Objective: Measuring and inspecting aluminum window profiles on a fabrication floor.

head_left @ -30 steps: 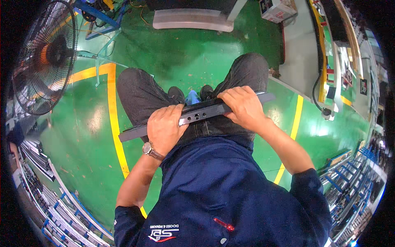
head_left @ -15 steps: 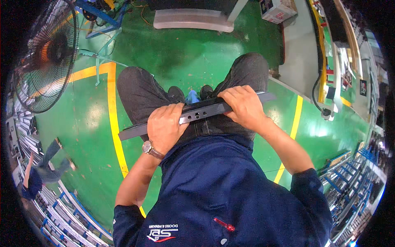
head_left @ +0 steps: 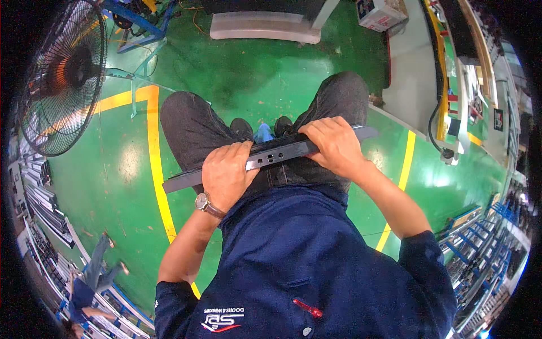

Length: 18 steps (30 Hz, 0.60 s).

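A long dark metal profile (head_left: 280,153) with several holes in its front face lies across my thighs, its right end a little farther away than its left. My left hand (head_left: 226,171) wraps over it left of the holes, a watch on that wrist. Right of the holes, my right hand (head_left: 334,146) grips the same profile from above, fingers curled over the far edge. Both ends of the profile stick out past my hands. The undersides of my hands' grip are hidden.
A black standing fan (head_left: 65,76) is at the far left. Yellow lines (head_left: 153,130) mark the green floor. Racks of long profiles (head_left: 480,254) stand at lower right and lower left. Another person (head_left: 90,288) is by the left rack. A cardboard box (head_left: 382,16) sits at far right.
The other person at the lower left has moved nearer the bottom along the rack. My hands and the profile have stayed in place.
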Each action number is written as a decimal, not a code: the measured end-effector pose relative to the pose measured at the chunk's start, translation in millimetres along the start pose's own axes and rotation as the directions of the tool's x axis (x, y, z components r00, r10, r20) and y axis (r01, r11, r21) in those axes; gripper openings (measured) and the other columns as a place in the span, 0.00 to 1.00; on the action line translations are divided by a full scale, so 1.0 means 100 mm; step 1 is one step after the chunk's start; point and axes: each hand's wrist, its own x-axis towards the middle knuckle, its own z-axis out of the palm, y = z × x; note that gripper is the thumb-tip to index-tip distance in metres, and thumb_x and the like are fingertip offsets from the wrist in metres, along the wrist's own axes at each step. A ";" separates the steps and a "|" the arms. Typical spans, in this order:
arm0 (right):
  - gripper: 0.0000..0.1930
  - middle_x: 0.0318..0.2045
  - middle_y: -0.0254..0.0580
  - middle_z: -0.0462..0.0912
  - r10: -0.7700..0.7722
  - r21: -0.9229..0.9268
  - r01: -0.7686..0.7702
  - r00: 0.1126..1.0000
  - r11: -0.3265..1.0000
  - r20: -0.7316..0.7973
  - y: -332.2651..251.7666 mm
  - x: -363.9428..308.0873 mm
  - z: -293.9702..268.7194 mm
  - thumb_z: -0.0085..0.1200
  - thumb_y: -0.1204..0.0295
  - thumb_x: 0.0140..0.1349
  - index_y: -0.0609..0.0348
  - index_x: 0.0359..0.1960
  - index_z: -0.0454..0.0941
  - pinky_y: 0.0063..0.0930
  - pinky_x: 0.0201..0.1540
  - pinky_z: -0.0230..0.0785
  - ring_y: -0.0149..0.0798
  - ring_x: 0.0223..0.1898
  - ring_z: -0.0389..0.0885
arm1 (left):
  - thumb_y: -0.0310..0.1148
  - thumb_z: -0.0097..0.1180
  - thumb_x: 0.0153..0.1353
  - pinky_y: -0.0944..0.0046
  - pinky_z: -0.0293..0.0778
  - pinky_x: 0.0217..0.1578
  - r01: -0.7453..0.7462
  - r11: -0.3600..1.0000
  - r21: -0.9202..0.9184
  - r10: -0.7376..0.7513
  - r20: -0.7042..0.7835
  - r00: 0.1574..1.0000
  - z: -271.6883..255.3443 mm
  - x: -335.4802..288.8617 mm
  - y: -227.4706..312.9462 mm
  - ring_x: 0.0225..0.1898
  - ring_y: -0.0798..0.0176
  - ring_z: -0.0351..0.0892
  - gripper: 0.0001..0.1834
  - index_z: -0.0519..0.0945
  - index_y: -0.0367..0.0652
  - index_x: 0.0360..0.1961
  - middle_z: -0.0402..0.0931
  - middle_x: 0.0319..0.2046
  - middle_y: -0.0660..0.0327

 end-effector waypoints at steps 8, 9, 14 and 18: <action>0.33 0.50 0.40 0.88 0.002 0.004 -0.002 1.000 1.000 0.028 0.00 0.01 -0.02 0.78 0.67 0.46 0.52 0.57 0.82 0.45 0.59 0.73 0.47 0.56 0.86 | 0.38 0.77 0.53 0.50 0.82 0.53 -0.002 1.000 0.017 0.001 0.052 0.999 -0.02 -0.01 -0.01 0.48 0.50 0.89 0.28 0.86 0.40 0.54 0.88 0.45 0.55; 0.33 0.50 0.40 0.88 0.002 0.004 -0.003 1.000 1.000 0.029 0.00 0.00 -0.02 0.78 0.67 0.46 0.52 0.57 0.82 0.45 0.59 0.73 0.47 0.56 0.86 | 0.38 0.77 0.53 0.50 0.82 0.53 -0.006 1.000 0.020 0.005 0.050 0.999 -0.01 -0.02 -0.01 0.48 0.50 0.89 0.28 0.86 0.40 0.54 0.88 0.45 0.55; 0.34 0.51 0.40 0.87 0.007 -0.003 -0.007 0.998 1.000 0.061 0.00 0.01 -0.02 0.78 0.66 0.47 0.52 0.58 0.82 0.44 0.59 0.73 0.46 0.56 0.85 | 0.37 0.79 0.51 0.49 0.83 0.54 0.005 1.000 0.010 -0.006 0.059 0.998 -0.02 -0.02 0.00 0.48 0.48 0.89 0.29 0.86 0.40 0.55 0.89 0.47 0.53; 0.33 0.50 0.39 0.87 0.005 -0.005 -0.005 0.998 1.000 0.059 0.01 -0.01 -0.02 0.78 0.66 0.47 0.52 0.59 0.82 0.44 0.59 0.73 0.46 0.55 0.85 | 0.36 0.80 0.50 0.49 0.83 0.55 0.014 1.000 0.006 -0.014 0.075 0.997 -0.03 -0.01 0.01 0.49 0.46 0.90 0.30 0.86 0.40 0.55 0.90 0.48 0.51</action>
